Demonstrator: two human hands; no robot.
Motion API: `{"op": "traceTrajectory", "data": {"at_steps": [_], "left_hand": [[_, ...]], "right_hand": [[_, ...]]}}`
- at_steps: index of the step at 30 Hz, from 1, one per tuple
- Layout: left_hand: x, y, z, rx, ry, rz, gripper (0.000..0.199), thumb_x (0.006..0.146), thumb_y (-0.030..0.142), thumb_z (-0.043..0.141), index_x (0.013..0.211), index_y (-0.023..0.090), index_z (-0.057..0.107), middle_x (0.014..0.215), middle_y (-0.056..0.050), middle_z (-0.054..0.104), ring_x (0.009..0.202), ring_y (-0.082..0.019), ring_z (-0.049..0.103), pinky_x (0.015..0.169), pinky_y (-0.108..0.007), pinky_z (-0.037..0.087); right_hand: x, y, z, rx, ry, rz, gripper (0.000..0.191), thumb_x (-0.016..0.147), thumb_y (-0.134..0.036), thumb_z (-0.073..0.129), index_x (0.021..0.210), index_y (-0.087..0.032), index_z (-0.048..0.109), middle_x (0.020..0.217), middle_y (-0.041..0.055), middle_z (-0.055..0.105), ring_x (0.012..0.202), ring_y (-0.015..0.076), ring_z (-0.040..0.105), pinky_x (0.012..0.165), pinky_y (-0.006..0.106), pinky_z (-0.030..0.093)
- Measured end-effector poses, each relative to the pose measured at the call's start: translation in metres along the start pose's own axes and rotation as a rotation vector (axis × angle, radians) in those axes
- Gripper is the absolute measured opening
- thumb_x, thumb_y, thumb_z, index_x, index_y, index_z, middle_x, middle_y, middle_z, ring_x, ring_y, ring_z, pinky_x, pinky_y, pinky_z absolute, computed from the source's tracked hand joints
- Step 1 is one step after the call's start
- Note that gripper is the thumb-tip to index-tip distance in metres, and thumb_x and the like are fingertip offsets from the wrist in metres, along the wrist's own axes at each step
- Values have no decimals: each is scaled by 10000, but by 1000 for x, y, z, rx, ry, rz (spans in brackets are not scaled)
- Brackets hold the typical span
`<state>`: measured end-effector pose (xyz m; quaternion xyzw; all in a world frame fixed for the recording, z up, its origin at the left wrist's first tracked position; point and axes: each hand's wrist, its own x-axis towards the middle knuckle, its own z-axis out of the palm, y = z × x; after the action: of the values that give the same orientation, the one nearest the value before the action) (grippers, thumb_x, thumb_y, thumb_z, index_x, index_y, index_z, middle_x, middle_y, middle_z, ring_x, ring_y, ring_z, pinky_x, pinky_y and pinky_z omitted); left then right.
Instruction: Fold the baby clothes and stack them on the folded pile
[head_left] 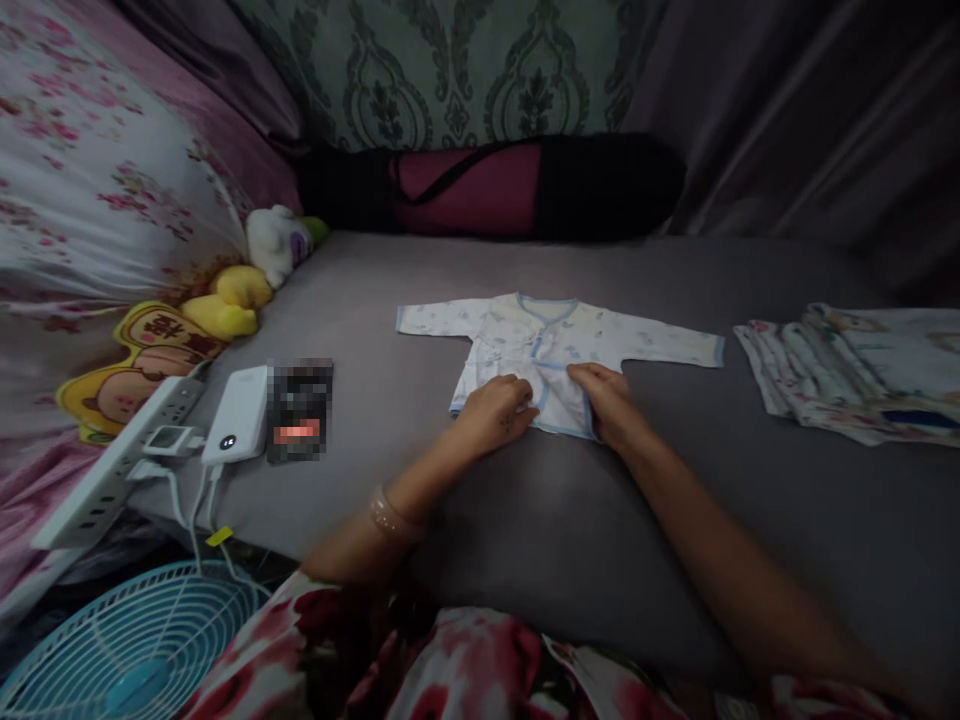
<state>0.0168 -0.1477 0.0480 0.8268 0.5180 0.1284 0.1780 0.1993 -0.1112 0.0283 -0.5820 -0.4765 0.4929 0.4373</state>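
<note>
A white long-sleeved baby shirt (559,338) with light blue trim and small prints lies spread out on the grey sheet, neckline away from me and both sleeves stretched sideways. My left hand (496,412) is at the lower front of the shirt, its fingers curled and pressed together on the cloth. On the right side of the front panel, my right hand (609,405) pinches the blue-edged flap between thumb and fingers. Part of the hem is hidden behind my hands.
Folded printed clothes (862,370) lie at the right. Left are a black-and-red pixelated item (300,410), a white power bank (238,415), a power strip (112,470) with cables, plush toys (229,300) and a blue fan (142,640). A long black-and-maroon bag (480,188) lies behind.
</note>
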Motion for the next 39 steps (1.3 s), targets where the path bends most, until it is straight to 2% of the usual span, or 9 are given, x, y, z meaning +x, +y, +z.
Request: {"op": "traceTrajectory", "data": {"at_steps": [3,6,11,16,23,29,33,36,39], "left_hand": [[2,1,13,-24,46,-62,276,860,431,608,972,179,595,957,-57,631,907,-199,594,737,-284,459],[4,9,15,38,73,-107,347,848,503,608,960,175,593,953,-69,634,922,-215,590,771,-308,452],[8,20,17,208,48,-135,220,931,344,491,996,160,593,952,-90,643,908,-229,592,781,-344,438],[9,27,20,277,42,-109,212,945,220,402,969,153,601,952,-115,634,932,-254,584,805,-391,432],[10,29,20,111,61,-76,255,969,234,373,999,157,615,949,-95,634,902,-205,583,813,-330,453],[4,30,21,71,33,-34,263,961,206,382,955,132,635,965,-112,652,931,-216,602,846,-344,465],[-13,36,8,26,-26,29,212,928,193,429,906,150,636,926,-90,677,886,-216,629,818,-330,469],[-23,26,-8,-19,9,-71,220,939,223,419,905,173,630,885,-71,679,845,-198,642,756,-296,466],[-26,1,-21,103,155,-270,253,955,277,402,986,142,614,965,-121,670,908,-234,632,777,-326,457]], "right_hand": [[3,0,-2,188,10,113,288,565,-452,739,678,-204,647,614,-22,633,642,167,572,619,275,438],[2,0,-1,267,-33,165,260,543,-402,771,668,-202,660,608,-37,630,624,143,561,610,253,430],[1,4,-2,252,-73,181,224,596,-390,749,697,-207,671,617,-39,634,619,138,560,599,245,429],[0,5,-2,85,-90,63,244,676,-442,686,734,-206,672,664,-21,638,650,152,566,612,258,437],[-8,-11,-2,-97,-146,-146,272,729,-460,652,757,-192,682,719,-3,654,714,162,580,675,272,455],[-11,-11,2,-239,-266,-267,264,810,-433,591,852,-191,691,822,26,707,804,192,636,764,309,482],[-17,-14,0,-368,-386,-291,357,908,-460,460,837,-198,691,860,38,709,838,191,638,779,311,474],[-21,-21,-3,-547,-530,-339,426,945,-448,398,705,-203,652,727,16,656,697,163,595,664,280,446],[-19,-28,1,-715,-532,-469,382,949,-386,424,690,-208,641,689,7,616,665,154,567,626,265,415]]}}
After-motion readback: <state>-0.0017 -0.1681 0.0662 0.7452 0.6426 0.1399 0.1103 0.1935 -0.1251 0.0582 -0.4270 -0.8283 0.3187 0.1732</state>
